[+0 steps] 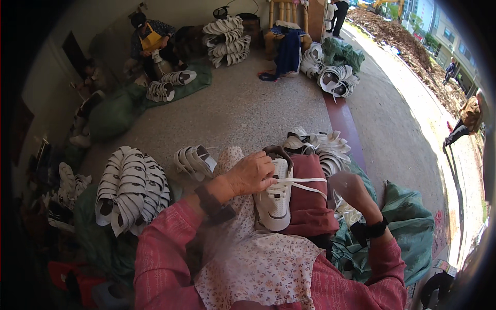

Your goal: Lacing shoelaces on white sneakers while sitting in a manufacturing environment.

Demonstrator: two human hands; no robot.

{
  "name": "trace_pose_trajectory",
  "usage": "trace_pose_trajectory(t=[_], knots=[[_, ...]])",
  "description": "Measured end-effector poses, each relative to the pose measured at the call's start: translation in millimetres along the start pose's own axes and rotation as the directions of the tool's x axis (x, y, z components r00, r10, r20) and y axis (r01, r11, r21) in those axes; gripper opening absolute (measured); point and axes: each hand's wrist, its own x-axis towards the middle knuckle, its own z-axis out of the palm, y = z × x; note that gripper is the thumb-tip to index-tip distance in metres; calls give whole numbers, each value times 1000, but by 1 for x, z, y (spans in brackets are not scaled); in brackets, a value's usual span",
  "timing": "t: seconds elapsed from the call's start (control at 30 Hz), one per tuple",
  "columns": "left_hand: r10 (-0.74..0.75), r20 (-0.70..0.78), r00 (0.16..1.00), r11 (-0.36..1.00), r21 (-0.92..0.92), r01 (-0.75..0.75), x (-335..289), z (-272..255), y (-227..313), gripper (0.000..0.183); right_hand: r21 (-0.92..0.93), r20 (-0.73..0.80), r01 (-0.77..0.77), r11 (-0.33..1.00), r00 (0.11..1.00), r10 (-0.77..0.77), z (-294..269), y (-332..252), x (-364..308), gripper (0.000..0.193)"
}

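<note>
A white and beige sneaker upper (pixel 274 204) with a dark collar lies on a folded dark red cloth (pixel 310 201) over my lap. My left hand (pixel 250 174) is closed on its left edge, thumb and fingers pinched beside the eyelets. From the eyelets a white shoelace (pixel 307 180) stretches right in two strands. They run to my right hand (pixel 351 188), raised beside the cloth and closed like a fist. Motion blurs its knuckles, and its fingertips are hidden. A patterned apron (pixel 263 268) covers my lap.
Nested stacks of shoe uppers (pixel 132 186) stand at left, and more uppers (pixel 330 150) lie beyond the cloth. A green sack (pixel 408 222) lies at right. Across the floor (pixel 248 103) sits a person in a yellow apron (pixel 150 39). A chair (pixel 284 36) stands at the back.
</note>
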Motion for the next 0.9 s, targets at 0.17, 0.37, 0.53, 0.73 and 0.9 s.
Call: trace_pose_trajectory(t=[0.17, 0.37, 0.53, 0.73, 0.9], knots=[[29, 15, 999, 993, -113, -27, 1, -10, -12, 11, -101, 140, 160, 982, 979, -145, 49, -22, 19, 17], [5, 70, 998, 968, -250, 12, -4, -17, -13, 24, -258, 23, 332, 908, 941, -337, 67, -48, 39, 13], [-149, 114, 982, 919, -352, 180, -5, -20, -13, 26, -330, 114, 513, 792, 855, -506, 83, -70, 61, 15], [-173, 175, 969, 820, -519, 240, -6, -16, -29, 24, -424, 279, 665, 615, 742, -609, 108, -65, 78, 17], [-157, 173, 972, 867, -446, 220, -5, -14, -31, 21, -384, 281, 595, 706, 804, -524, 110, -69, 81, 14]])
